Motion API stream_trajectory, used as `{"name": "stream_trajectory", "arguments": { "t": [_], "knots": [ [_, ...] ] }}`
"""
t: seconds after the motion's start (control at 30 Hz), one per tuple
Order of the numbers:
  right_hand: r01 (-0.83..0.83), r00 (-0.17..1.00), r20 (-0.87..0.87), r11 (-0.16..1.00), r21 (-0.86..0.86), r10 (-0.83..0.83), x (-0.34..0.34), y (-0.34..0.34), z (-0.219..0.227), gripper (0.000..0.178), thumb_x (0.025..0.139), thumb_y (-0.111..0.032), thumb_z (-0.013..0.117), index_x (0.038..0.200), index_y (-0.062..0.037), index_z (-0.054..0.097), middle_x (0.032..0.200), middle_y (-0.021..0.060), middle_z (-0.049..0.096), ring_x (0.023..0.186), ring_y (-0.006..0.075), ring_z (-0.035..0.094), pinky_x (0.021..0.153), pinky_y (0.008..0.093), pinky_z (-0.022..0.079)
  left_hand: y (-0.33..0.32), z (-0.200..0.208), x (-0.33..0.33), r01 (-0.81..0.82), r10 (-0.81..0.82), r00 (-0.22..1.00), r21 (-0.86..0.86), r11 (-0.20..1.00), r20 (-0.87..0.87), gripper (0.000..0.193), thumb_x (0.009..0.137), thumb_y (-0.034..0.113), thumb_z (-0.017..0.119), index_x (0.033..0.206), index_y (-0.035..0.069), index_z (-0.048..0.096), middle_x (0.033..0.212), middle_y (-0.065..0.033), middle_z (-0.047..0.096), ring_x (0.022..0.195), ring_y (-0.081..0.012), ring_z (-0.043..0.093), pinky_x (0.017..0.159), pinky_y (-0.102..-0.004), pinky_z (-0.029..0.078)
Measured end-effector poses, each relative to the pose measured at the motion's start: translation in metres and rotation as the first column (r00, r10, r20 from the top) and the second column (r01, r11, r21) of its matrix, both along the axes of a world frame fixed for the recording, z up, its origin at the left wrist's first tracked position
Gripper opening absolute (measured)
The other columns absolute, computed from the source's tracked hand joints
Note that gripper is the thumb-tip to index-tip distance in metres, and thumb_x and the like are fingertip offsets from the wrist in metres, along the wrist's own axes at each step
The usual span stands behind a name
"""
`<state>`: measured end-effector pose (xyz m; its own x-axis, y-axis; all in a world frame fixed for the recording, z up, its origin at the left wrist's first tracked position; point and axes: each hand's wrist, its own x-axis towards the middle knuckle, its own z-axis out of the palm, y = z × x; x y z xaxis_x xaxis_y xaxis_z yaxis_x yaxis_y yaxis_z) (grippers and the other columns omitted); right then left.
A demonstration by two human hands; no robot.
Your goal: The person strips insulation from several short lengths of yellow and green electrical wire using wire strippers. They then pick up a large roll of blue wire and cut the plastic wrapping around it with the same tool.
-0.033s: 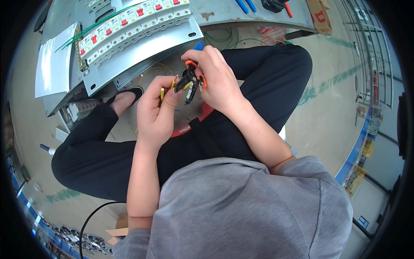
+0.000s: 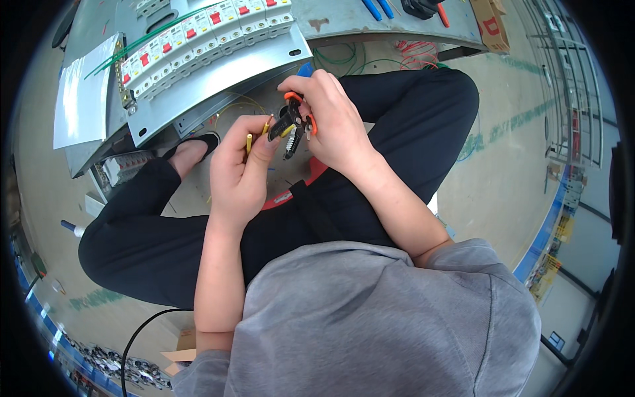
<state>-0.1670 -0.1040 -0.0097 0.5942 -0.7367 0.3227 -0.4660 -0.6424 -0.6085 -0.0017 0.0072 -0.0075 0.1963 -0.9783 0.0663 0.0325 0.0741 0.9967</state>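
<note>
My left hand [image 2: 241,169] is closed, pinching thin yellow wire [image 2: 266,124] between thumb and fingers. One short end shows bare copper at its tip, and another yellow piece sticks up beside it. My right hand [image 2: 336,119] is wrapped round a wire stripper [image 2: 291,123] with black jaws and orange-edged handles, a spring showing along its side. The stripper's jaws reach the left thumb tip, beside the wire; whether they bite on it is hidden. A blue piece [image 2: 305,70] shows just above the right hand's fingers; its kind is unclear.
A metal panel [image 2: 218,73] with a row of white circuit breakers [image 2: 192,43] with red switches lies on the grey bench [image 2: 331,20] ahead. Green wires [image 2: 155,40] cross it. Blue and orange handled tools [image 2: 377,9] lie farther right, near a cardboard box [image 2: 491,26]. Wire coils lie below.
</note>
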Motion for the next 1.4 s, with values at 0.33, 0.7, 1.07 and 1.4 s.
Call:
{"name": "stream_trajectory", "arguments": {
  "t": [0.33, 0.7, 1.07, 1.4],
  "knots": [
    [0.046, 0.999, 0.007, 0.997, -0.068, -0.045, 0.003, -0.004, -0.009, 0.038, 0.079, -0.002, 0.08, 0.114, -0.0134, 0.069, 0.099, 0.0088, 0.057, 0.099, 0.0331, 0.061, 0.082, 0.0432, 0.053, -0.004, 0.007, -0.004, -0.017, 0.016, 0.999, 0.012, 1.0, 0.032, 0.018, 0.114, 0.016, 0.059, 0.123, 0.0, 0.064, 0.086, 0.0064, 0.052, 0.073, -0.0024, 0.041, 0.064, -0.0207, 0.033],
    [0.081, 0.985, 0.167, 0.955, -0.284, -0.034, 0.008, -0.017, -0.023, 0.032, 0.081, -0.018, 0.091, 0.085, -0.0077, 0.06, 0.081, 0.007, 0.06, 0.077, 0.0303, 0.062, 0.075, 0.042, 0.049, -0.003, 0.008, -0.003, -0.006, 0.007, 1.0, 0.035, 0.999, -0.007, 0.02, 0.112, 0.017, 0.062, 0.122, -0.001, 0.067, 0.09, 0.0015, 0.061, 0.079, -0.0059, 0.049, 0.07, -0.0232, 0.04],
    [-0.224, 0.9, 0.409, 0.645, 0.731, -0.15, 0.024, 0.019, -0.06, 0.006, 0.111, -0.011, 0.058, 0.114, -0.0051, 0.056, 0.092, -0.0001, 0.055, 0.086, 0.0075, 0.051, 0.076, 0.0275, 0.047, -0.023, 0.006, 0.0, -0.17, 0.147, 0.956, 0.074, 0.983, 0.253, 0.017, 0.109, 0.017, 0.062, 0.115, 0.002, 0.069, 0.086, -0.0166, 0.069, 0.076, -0.0318, 0.066, 0.069, -0.0389, 0.05],
    [-0.026, 0.737, 0.454, 0.651, 0.759, -0.5, 0.005, -0.026, -0.04, 0.037, 0.116, -0.041, 0.053, 0.109, -0.0052, 0.058, 0.098, 0.0075, 0.07, 0.09, 0.0176, 0.071, 0.081, 0.0357, 0.06, -0.019, -0.003, 0.016, -0.217, 0.177, 0.94, 0.111, 0.97, 0.293, 0.019, 0.111, 0.02, 0.06, 0.111, 0.002, 0.065, 0.081, -0.0159, 0.066, 0.071, -0.03, 0.064, 0.067, -0.0402, 0.049]
  ]
}}
